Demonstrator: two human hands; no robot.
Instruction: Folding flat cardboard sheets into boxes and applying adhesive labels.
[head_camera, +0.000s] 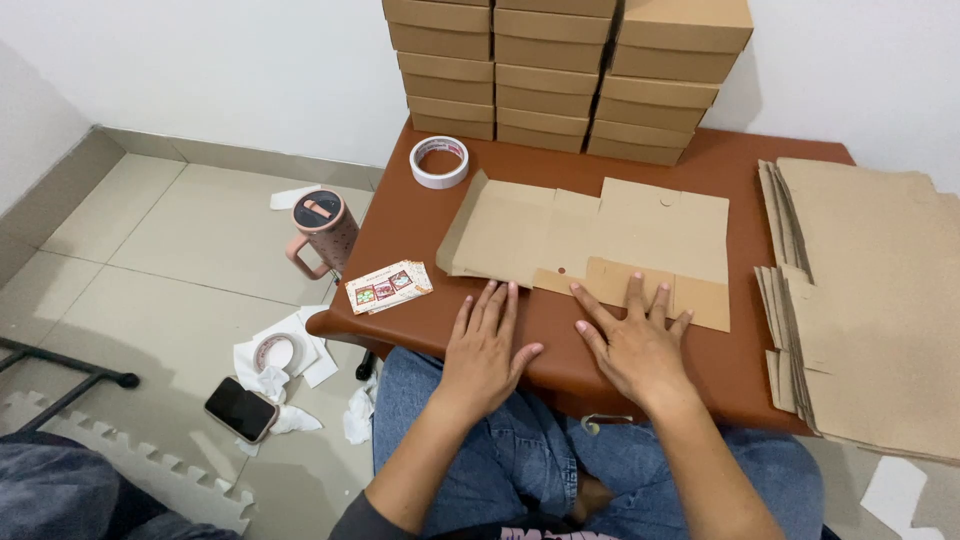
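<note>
A flat, unfolded brown cardboard box blank lies on the brown table in front of me. My left hand rests flat on the table, fingertips touching the blank's near left edge. My right hand lies flat with spread fingers, its fingertips pressing on the blank's lower flap. Neither hand grips anything.
Stacks of folded cardboard boxes stand at the table's back. A tape roll and small printed cards lie on the left. A pile of flat blanks fills the right. On the floor: a pink tumbler, a phone, another tape roll, paper scraps.
</note>
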